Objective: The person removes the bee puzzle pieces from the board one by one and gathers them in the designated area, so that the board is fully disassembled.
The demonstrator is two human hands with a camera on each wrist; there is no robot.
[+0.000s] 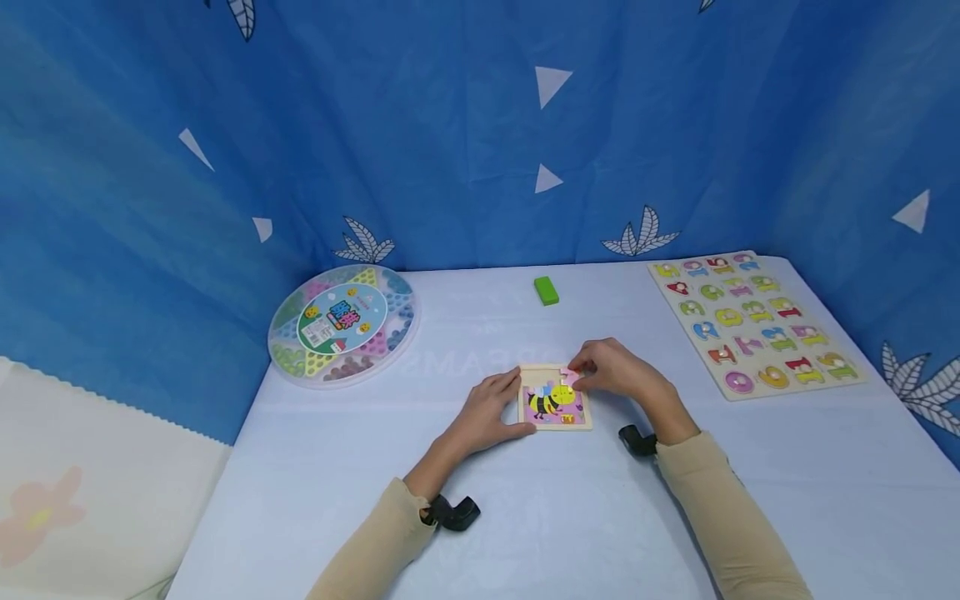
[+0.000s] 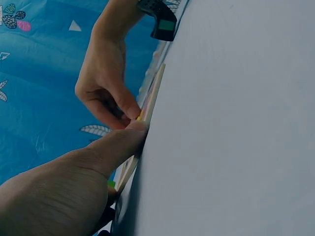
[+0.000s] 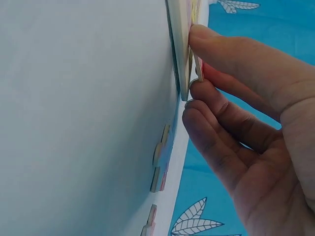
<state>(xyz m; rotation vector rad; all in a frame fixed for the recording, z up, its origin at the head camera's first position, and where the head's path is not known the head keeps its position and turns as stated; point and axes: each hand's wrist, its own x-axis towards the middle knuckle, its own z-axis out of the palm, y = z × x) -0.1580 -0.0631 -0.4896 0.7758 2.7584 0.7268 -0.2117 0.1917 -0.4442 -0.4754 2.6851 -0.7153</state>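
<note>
A small square wooden jigsaw puzzle (image 1: 553,423) with a yellow-and-black bee picture lies on the white table. Its upper left shows bare wood. My left hand (image 1: 491,414) grips the puzzle's left side, thumb at the near edge and fingers at the far corner. In the left wrist view that thumb (image 2: 133,129) presses the tray's edge. At the upper right corner my right hand (image 1: 611,367) pinches a thin pink puzzle piece (image 3: 199,69) between thumb and fingers. The piece is tilted against the tray in the right wrist view, and the fingers partly hide it.
A round clear case of Chinese checkers (image 1: 341,325) sits at the back left. A green block (image 1: 546,291) lies behind the puzzle. To the right is a wooden number board (image 1: 750,321) with colourful pieces. Blue curtain (image 1: 480,133) hangs along the table's back edge.
</note>
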